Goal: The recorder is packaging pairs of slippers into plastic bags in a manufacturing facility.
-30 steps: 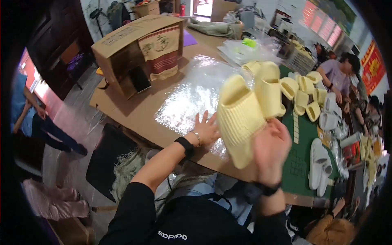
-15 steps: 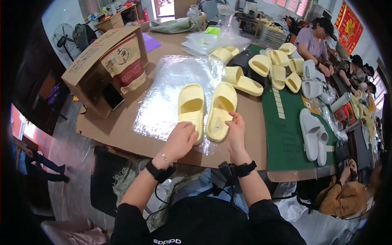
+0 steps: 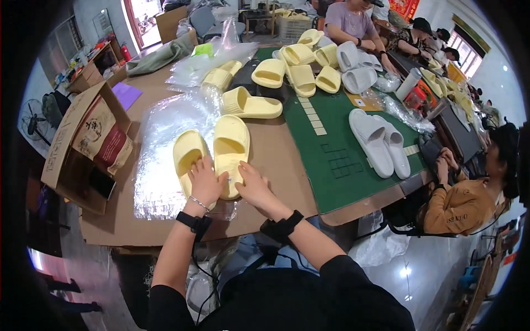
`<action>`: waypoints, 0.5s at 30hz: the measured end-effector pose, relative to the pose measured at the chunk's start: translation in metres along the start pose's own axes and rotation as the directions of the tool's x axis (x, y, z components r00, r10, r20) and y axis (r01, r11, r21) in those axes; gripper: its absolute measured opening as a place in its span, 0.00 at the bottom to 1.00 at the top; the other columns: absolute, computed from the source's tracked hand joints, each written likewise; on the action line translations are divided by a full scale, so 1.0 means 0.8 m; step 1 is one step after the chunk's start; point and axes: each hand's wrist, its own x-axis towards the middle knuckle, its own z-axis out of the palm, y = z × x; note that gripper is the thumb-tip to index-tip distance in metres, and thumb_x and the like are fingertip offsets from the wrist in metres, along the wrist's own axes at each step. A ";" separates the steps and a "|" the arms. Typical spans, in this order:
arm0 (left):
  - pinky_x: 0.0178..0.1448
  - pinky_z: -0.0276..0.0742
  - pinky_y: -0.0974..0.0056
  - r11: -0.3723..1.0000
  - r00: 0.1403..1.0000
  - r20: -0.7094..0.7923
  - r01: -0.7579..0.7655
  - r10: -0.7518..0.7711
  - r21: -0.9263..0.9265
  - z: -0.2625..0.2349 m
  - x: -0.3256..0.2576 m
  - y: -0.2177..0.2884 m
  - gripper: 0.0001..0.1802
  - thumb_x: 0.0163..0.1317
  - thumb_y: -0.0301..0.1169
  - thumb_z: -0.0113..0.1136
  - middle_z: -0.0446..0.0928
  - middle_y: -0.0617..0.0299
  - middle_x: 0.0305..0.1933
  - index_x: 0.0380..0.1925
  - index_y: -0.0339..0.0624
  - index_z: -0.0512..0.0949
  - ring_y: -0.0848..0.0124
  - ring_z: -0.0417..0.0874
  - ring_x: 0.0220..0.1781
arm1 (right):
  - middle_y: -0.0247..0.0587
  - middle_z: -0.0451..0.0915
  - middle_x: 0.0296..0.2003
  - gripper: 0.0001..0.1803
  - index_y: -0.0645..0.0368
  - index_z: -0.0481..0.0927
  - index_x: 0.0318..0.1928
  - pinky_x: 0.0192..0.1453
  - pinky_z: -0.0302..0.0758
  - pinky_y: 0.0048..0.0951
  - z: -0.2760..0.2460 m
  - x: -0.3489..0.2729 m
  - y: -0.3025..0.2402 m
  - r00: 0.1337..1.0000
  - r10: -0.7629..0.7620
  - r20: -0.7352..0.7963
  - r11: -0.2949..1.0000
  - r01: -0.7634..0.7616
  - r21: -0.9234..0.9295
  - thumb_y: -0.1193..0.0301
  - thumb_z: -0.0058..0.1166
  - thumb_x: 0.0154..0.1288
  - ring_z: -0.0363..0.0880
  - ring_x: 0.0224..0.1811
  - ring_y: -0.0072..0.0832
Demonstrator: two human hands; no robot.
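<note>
Landmark: the clear, crinkled plastic sheet (image 3: 157, 143) on the cardboard-covered tabletop (image 3: 281, 182). On its right-hand part lies a pale-yellow, open-backed foam slipper, the left of the pair (image 3: 189, 144). Its long axis runs away from the wearer, toe outward. The left hand (image 3: 206, 181) covers its heel end, fingers spread; whether they grip cannot be told. The matching right slipper (image 3: 231, 129) lies just beside it, roughly parallel, at the sheet's right margin. The right hand (image 3: 254, 185) is at its heel, fingers partly open and at the edge; a firm hold cannot be confirmed. Both slippers extend ahead of the hands; the left hand is nearer the left slipper, the right hand nearer the right one.

Count, left to right. Left of the sheet: one brown cardboard box (image 3: 77, 124), one tan-and-red pouch (image 3: 102, 135) at its open side. Beyond the sheet's upper left: one flat purple piece (image 3: 126, 95). Beyond and right of the sheet: at least eight further pale-yellow foam slippers (image 3: 269, 73), overlapping, exact number uncertain. Well right of the sheet, on one green mat (image 3: 303, 138): two light-grey ribbed slippers (image 3: 371, 143), side by side.
</note>
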 end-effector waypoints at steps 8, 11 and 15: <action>0.61 0.52 0.50 0.952 0.984 -0.159 -0.127 0.085 -0.277 0.007 0.002 -0.022 0.29 0.54 0.38 0.57 0.61 0.47 0.55 0.53 0.37 0.61 0.53 0.60 0.60 | 0.51 0.72 0.47 0.20 0.67 0.72 0.45 0.56 0.66 0.42 0.006 -0.003 -0.023 0.904 -0.270 -0.333 0.947 0.312 0.079 0.70 0.54 0.52 0.67 0.52 0.47; 0.58 0.60 0.56 0.876 0.994 -0.089 -0.093 0.057 -0.473 0.000 -0.005 -0.008 0.26 0.53 0.32 0.57 0.65 0.47 0.51 0.51 0.38 0.62 0.55 0.66 0.56 | 0.55 0.70 0.45 0.24 0.67 0.70 0.46 0.55 0.66 0.42 0.013 0.033 -0.026 0.939 -0.187 -0.290 0.980 0.200 0.016 0.66 0.57 0.51 0.67 0.51 0.47; 0.51 0.69 0.59 0.778 0.957 -0.185 -0.291 0.226 -0.557 -0.055 -0.034 -0.019 0.15 0.53 0.27 0.54 0.72 0.48 0.42 0.42 0.37 0.70 0.54 0.73 0.46 | 0.58 0.69 0.47 0.32 0.67 0.69 0.49 0.55 0.67 0.42 0.002 0.080 -0.053 0.989 -0.089 -0.120 0.917 0.034 -0.397 0.53 0.57 0.52 0.68 0.52 0.46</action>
